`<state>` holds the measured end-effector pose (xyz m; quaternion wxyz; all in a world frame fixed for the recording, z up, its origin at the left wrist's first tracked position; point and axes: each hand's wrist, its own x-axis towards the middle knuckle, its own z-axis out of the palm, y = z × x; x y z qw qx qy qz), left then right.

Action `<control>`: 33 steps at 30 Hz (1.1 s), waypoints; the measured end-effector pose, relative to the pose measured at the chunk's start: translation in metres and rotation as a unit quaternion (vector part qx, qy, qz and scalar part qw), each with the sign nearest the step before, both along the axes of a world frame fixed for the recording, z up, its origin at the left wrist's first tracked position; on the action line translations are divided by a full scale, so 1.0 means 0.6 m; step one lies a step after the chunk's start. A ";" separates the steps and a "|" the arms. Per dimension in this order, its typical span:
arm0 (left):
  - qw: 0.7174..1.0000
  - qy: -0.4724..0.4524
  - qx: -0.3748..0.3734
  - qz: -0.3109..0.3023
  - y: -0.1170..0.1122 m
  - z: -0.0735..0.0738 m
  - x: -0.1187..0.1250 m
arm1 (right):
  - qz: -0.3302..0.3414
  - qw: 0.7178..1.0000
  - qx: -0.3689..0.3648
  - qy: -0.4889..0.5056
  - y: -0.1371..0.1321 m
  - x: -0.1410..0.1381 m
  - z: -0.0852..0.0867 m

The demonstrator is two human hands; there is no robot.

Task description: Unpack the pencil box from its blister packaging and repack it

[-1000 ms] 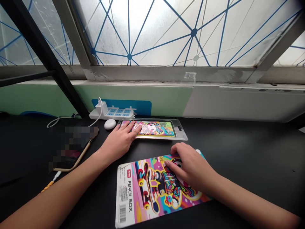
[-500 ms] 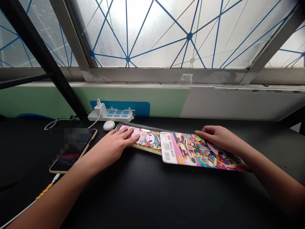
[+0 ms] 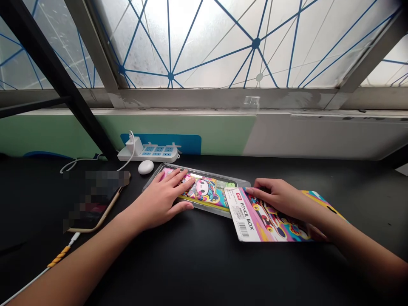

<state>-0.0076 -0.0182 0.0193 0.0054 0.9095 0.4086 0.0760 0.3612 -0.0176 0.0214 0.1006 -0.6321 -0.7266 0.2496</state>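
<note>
A clear pencil box [image 3: 213, 204] with a colourful cartoon panel inside lies flat on the black desk. My left hand [image 3: 164, 195] rests on its left half, palm down with fingers stretched out. Over the box's right end lies a bright printed packaging card [image 3: 247, 219], marked "PENCIL BOX" and a barcode. The top left edge of this card is pinched by my right hand [image 3: 277, 195], whose thumb is largely hidden. My right forearm covers much of the card's right part.
On the left lies a phone [image 3: 105, 212], partly blurred, with a charging cable [image 3: 59, 257] plugged in. A white power strip [image 3: 159, 153] with a plug and a small white round case [image 3: 145, 167] sit at the back. A black bar [image 3: 60, 80] slants across the upper left.
The card has slid right and nearer on the box, uncovering more of the panel. My right hand has shifted left and nearer along it. My left hand stays on the box, slightly farther right.
</note>
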 end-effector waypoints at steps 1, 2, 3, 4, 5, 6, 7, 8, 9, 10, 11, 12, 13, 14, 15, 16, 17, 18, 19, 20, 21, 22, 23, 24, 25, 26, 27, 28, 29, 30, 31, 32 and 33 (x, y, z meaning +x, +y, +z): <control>1.000 -0.008 -0.004 -0.006 0.001 0.002 -0.002 | -0.001 1.000 -0.006 0.004 0.005 0.009 -0.002; 1.000 -0.018 -0.009 -0.011 0.002 0.005 -0.003 | -0.003 1.000 -0.012 0.006 0.011 0.019 -0.004; 0.999 -0.031 -0.018 -0.015 0.001 0.008 -0.005 | -0.006 1.000 -0.019 0.007 0.016 0.030 -0.005; 0.999 -0.045 -0.027 -0.016 0.001 0.011 -0.006 | -0.009 1.000 -0.029 0.007 0.022 0.041 -0.006; 0.997 -0.058 -0.036 -0.016 0.000 0.014 -0.007 | -0.011 0.999 -0.040 0.007 0.027 0.052 -0.007; 0.996 -0.070 -0.045 -0.015 0.000 0.016 -0.008 | -0.014 0.999 -0.050 0.007 0.032 0.062 -0.007; 0.995 -0.080 -0.053 -0.015 -0.001 0.016 -0.008 | -0.018 0.998 -0.057 0.009 0.036 0.069 -0.007; 0.994 -0.085 -0.060 -0.016 -0.001 0.017 -0.009 | -0.021 0.998 -0.062 0.013 0.039 0.075 -0.006; 0.994 -0.087 -0.066 -0.017 -0.001 0.016 -0.010 | -0.025 0.997 -0.066 0.017 0.041 0.079 -0.006; 0.994 -0.086 -0.071 -0.018 -0.001 0.016 -0.011 | -0.026 0.997 -0.070 0.021 0.042 0.082 -0.006; 0.993 -0.084 -0.076 -0.018 0.000 0.016 -0.011 | -0.026 0.997 -0.073 0.023 0.043 0.083 -0.005; 0.993 -0.080 -0.080 -0.017 0.000 0.017 -0.012 | -0.025 0.996 -0.076 0.025 0.043 0.083 -0.005; 0.993 -0.078 -0.084 -0.016 0.000 0.017 -0.012 | -0.024 0.996 -0.078 0.026 0.042 0.083 -0.005; 0.993 -0.076 -0.087 -0.016 0.001 0.018 -0.013 | -0.022 0.996 -0.080 0.027 0.042 0.083 -0.005; 0.993 -0.076 -0.091 -0.016 0.001 0.020 -0.012 | -0.021 0.996 -0.083 0.028 0.042 0.083 -0.005; 0.993 -0.077 -0.093 -0.016 0.001 0.021 -0.012 | -0.019 0.996 -0.086 0.031 0.042 0.084 -0.005; 0.992 -0.079 -0.094 -0.017 0.001 0.022 -0.012 | -0.016 0.995 -0.090 0.035 0.042 0.086 -0.006; 0.992 -0.080 -0.095 -0.019 0.001 0.023 -0.012 | -0.014 0.995 -0.094 0.038 0.043 0.087 -0.006; 0.992 -0.082 -0.094 -0.021 0.001 0.023 -0.011 | -0.012 0.995 -0.095 0.042 0.043 0.089 -0.006; 0.992 -0.083 -0.094 -0.023 0.001 0.024 -0.011 | -0.011 0.995 -0.094 0.044 0.044 0.090 -0.007; 0.992 -0.084 -0.093 -0.024 0.001 0.024 -0.011 | -0.010 0.995 -0.091 0.046 0.044 0.091 -0.006; 0.992 -0.085 -0.093 -0.026 0.002 0.024 -0.011 | -0.009 0.995 -0.087 0.047 0.045 0.091 -0.006; 0.992 -0.086 -0.092 -0.028 0.002 0.023 -0.012 | -0.009 0.995 -0.083 0.048 0.045 0.091 -0.004; 0.992 -0.088 -0.091 -0.029 0.002 0.023 -0.012 | -0.009 0.996 -0.080 0.050 0.044 0.090 -0.003; 0.991 -0.089 -0.090 -0.030 0.002 0.023 -0.012 | -0.010 0.996 -0.077 0.052 0.043 0.088 -0.001; 0.991 -0.091 -0.089 -0.030 0.001 0.023 -0.012 | -0.012 0.996 -0.074 0.054 0.042 0.086 0.001; 0.991 -0.092 -0.087 -0.029 0.001 0.023 -0.011 | -0.016 0.996 -0.071 0.056 0.040 0.084 0.004; 0.992 -0.093 -0.086 -0.028 0.000 0.023 -0.011 | -0.020 0.996 -0.067 0.058 0.038 0.081 0.006; 0.992 -0.093 -0.085 -0.026 0.000 0.023 -0.010 | -0.024 0.996 -0.064 0.060 0.036 0.077 0.007; 0.992 -0.094 -0.084 -0.025 -0.001 0.023 -0.010 | -0.028 0.996 -0.060 0.063 0.034 0.073 0.009; 0.992 -0.093 -0.084 -0.024 -0.002 0.023 -0.009 | -0.031 0.996 -0.056 0.065 0.032 0.070 0.010; 0.992 -0.093 -0.084 -0.023 -0.003 0.023 -0.009 | -0.034 0.996 -0.052 0.068 0.030 0.066 0.011; 0.992 -0.092 -0.085 -0.021 -0.004 0.022 -0.009 | -0.037 0.996 -0.048 0.069 0.028 0.062 0.012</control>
